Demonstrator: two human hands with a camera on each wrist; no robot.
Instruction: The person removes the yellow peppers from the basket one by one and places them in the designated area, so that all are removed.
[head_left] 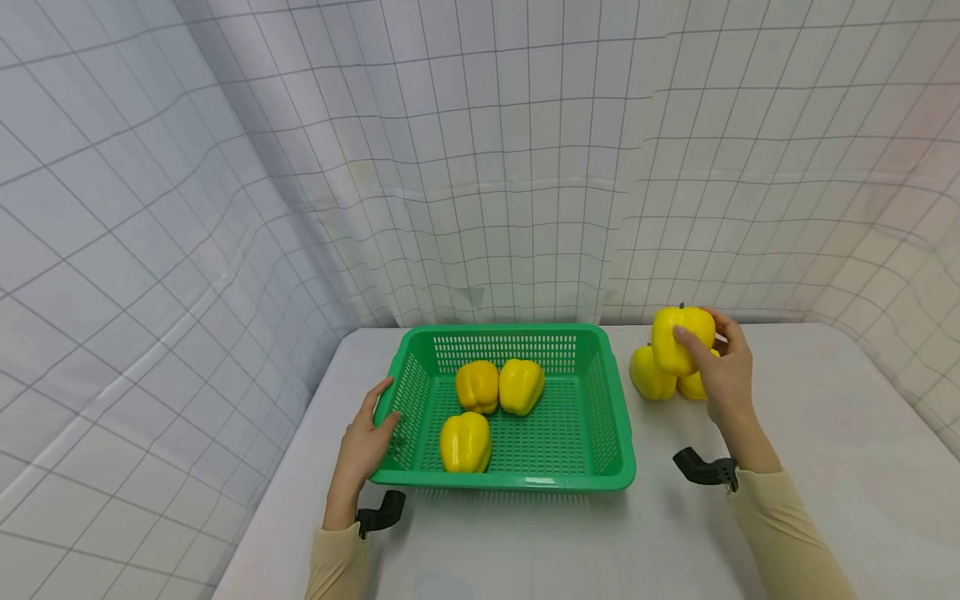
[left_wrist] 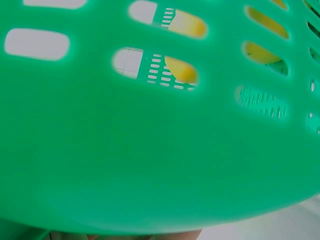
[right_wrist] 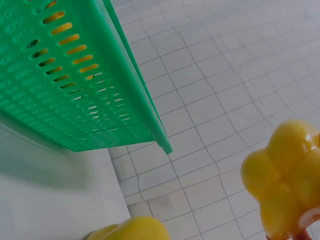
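Note:
My right hand [head_left: 729, 371] holds a yellow bell pepper [head_left: 677, 340] above the table, to the right of a green plastic basket [head_left: 517, 481]. In the right wrist view the held pepper [right_wrist: 282, 180] shows its lobed underside. Below it, two more yellow peppers [head_left: 651, 375] sit on the table, one partly covered by the hand. My left hand [head_left: 363, 446] grips the basket's left rim, thumb over the edge. Inside the basket lie three yellow peppers [head_left: 466, 442], towards its left and middle. The basket's slotted wall [left_wrist: 125, 135] fills the left wrist view.
The white table [head_left: 525, 550] carries the basket and peppers. Behind it and at the left hangs white cloth [head_left: 525, 167] with a dark grid. A black wrist mount [head_left: 705, 468] juts from the right wrist, another [head_left: 382, 511] from the left.

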